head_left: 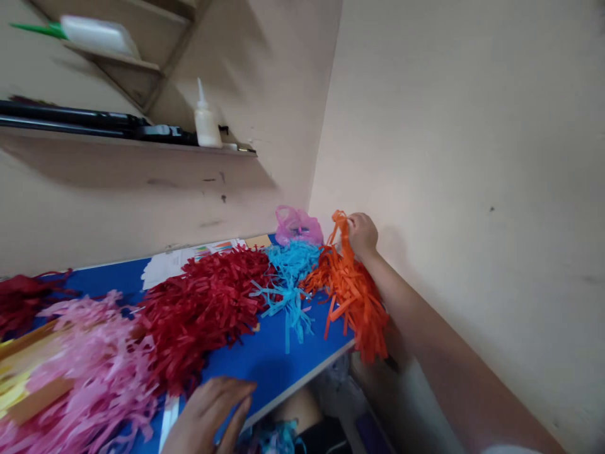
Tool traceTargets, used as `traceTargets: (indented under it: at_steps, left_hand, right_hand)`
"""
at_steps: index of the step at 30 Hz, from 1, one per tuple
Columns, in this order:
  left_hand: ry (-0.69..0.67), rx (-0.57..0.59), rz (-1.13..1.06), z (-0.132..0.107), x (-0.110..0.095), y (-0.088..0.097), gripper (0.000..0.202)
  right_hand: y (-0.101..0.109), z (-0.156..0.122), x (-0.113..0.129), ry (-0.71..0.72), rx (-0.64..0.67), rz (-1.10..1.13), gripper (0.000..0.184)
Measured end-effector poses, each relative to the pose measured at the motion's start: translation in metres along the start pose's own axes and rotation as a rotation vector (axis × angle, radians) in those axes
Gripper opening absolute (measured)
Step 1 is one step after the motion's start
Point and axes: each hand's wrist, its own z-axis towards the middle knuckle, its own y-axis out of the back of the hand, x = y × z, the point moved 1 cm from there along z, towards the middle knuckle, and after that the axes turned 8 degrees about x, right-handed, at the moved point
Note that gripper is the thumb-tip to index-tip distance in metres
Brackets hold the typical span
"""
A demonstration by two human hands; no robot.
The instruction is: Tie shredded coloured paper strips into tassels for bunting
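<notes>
My right hand (363, 232) is closed beside the wall, its fingers on the upper end of an orange tassel (362, 309). The tassel's thin strips hang down over the table's right corner. Low in the view my left hand (212, 403) hovers over the near table edge, fingers stretched out and apart, nothing in it. Close to the orange strips lies a bunch of light blue tassels (293, 265). Left of that a big heap of dark red tassels (212, 290) spreads out, and pink tassels (104, 359) lie further left.
The blue tabletop (278, 340) meets the wall corner. A pink plastic bag (297, 226) and printed papers (172, 261) lie at its back. Overhead, a shelf (142, 142) bears a white glue bottle (208, 126); a green-tipped bottle (97, 34) lies higher. A cardboard box (40, 400) sits left.
</notes>
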Motion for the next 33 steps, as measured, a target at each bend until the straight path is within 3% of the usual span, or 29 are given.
traceTargets:
  at_steps: [2,4,8,10,12,18,20,23,24,27,30,33]
  left_hand:
    - [-0.079,-0.095,0.125,0.034,-0.003,0.015,0.017]
    - [-0.085,-0.206,0.202,0.065,-0.01,0.024,0.014]
    - [-0.052,-0.393,0.41,0.097,-0.019,0.021,0.029]
    - [-0.067,-0.337,0.528,0.097,-0.017,0.016,0.041]
    - [-0.092,-0.225,0.564,0.089,-0.012,0.013,0.044]
    - [-0.037,-0.134,0.469,0.066,0.003,0.015,0.028]
    - [-0.003,-0.143,0.392,0.064,0.009,0.011,0.019]
    - [0.095,-0.265,0.367,0.058,0.019,0.004,0.015]
    - [0.127,-0.31,0.38,0.053,0.022,0.001,0.016]
    - [0.184,-0.4,0.441,0.025,0.024,0.002,0.025]
    - [0.173,-0.447,0.633,-0.019,0.016,0.027,0.032]
    - [0.163,-0.473,0.917,-0.06,-0.006,0.076,0.034]
  right_hand:
    - [0.016,0.006,0.037,0.119,-0.013,0.007,0.027]
    - [0.027,-0.004,0.077,0.255,0.015,0.028,0.021]
    - [0.034,-0.066,0.146,0.679,0.122,0.057,0.011]
    - [0.032,-0.098,0.164,0.846,0.167,0.047,0.011]
    - [0.028,-0.119,0.172,0.914,0.221,0.055,0.011]
    - [0.018,-0.141,0.173,0.931,0.384,0.202,0.01]
    - [0.019,-0.162,0.178,0.832,0.358,0.25,0.013]
    - [0.017,-0.219,0.194,0.566,0.262,0.365,0.023]
    - [0.013,-0.241,0.202,0.557,0.307,0.403,0.026]
    - [-0.008,-0.296,0.235,0.466,0.623,0.493,0.041]
    - [-0.021,-0.319,0.271,0.362,0.741,0.641,0.061]
    - [-0.015,-0.32,0.303,0.427,0.785,0.866,0.063]
